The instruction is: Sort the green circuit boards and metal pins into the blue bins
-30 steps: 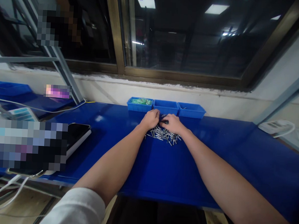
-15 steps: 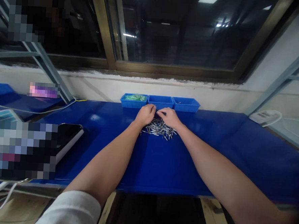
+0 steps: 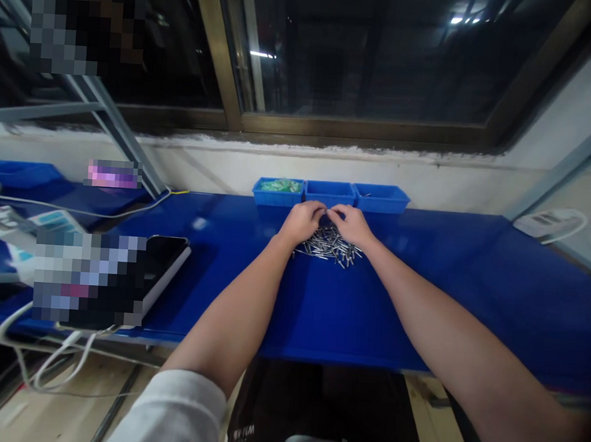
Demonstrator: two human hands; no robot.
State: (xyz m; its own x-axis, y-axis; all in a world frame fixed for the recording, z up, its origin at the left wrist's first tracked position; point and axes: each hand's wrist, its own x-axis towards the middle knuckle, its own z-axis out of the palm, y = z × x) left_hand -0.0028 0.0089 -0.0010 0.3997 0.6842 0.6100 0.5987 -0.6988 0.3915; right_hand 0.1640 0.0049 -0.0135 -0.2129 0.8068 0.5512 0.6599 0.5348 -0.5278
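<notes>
A pile of several small silvery metal pins (image 3: 330, 245) lies on the blue table top (image 3: 320, 309). Both my hands hover at the pile's far edge, fingertips nearly meeting. My left hand (image 3: 303, 221) has its fingers curled in a pinch, and so does my right hand (image 3: 351, 224). What the fingertips hold is too small to make out. Just behind the hands stand three blue bins in a row: the left bin (image 3: 278, 191) holds green bits, the middle bin (image 3: 330, 192) and the right bin (image 3: 381, 197) look almost empty.
A dark flat device (image 3: 160, 266) with white cables (image 3: 27, 358) lies at the left of the table. A white power strip (image 3: 548, 223) sits at the far right. A window and wall ledge run behind the bins.
The hands have drawn closer together over the pile's far edge, fingertips now nearly meeting. The view has shifted a little.
</notes>
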